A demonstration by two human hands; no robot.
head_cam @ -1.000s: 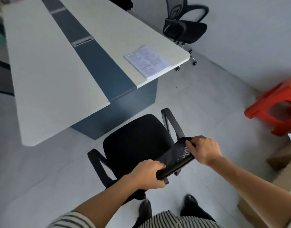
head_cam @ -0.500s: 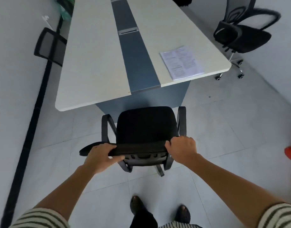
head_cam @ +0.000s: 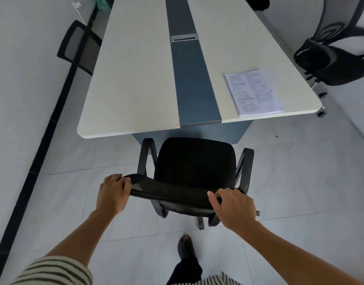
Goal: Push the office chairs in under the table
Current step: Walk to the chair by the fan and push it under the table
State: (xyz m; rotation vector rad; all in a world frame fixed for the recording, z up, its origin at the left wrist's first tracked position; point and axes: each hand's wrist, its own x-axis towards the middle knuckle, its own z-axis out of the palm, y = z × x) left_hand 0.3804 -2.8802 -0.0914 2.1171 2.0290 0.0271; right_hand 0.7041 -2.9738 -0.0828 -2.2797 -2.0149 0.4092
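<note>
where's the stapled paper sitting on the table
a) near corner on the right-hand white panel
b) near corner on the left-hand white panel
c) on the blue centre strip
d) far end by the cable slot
a: the paper lies on the right-hand white panel of the table, close to its near right corner, clear of the blue centre strip and well short of the cable slot.
</note>
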